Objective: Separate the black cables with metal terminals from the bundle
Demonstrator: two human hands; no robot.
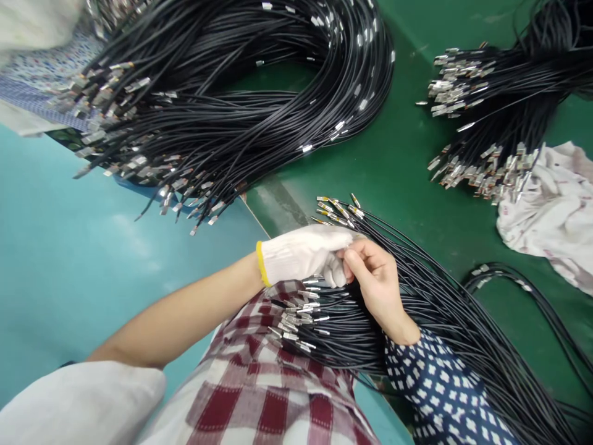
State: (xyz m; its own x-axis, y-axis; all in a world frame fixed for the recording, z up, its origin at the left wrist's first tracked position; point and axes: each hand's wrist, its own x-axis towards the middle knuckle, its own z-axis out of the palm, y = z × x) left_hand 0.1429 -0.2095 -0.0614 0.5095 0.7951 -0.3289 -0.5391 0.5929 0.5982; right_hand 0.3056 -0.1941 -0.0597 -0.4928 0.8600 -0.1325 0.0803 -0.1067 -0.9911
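My left hand (308, 252) wears a white knit glove with a yellow cuff and is closed, its fingers curled over a bundle of black cables (417, 309) with metal connector ends (299, 312) lying across my lap. My bare right hand (377, 281) meets it from the right, fingers pinched together at the gloved fingertips, on or between cable ends. What exactly each pinch holds is hidden. More gold-tipped connector ends (336, 210) fan out just above the glove.
A large coil of black cables (241, 99) with metal plugs hangs over the green table (407, 167) edge at upper left. Another cable bundle (500, 93) lies upper right beside a white rag (551, 210). A checked cloth (259, 383) covers my lap. Teal floor (69, 259) at left.
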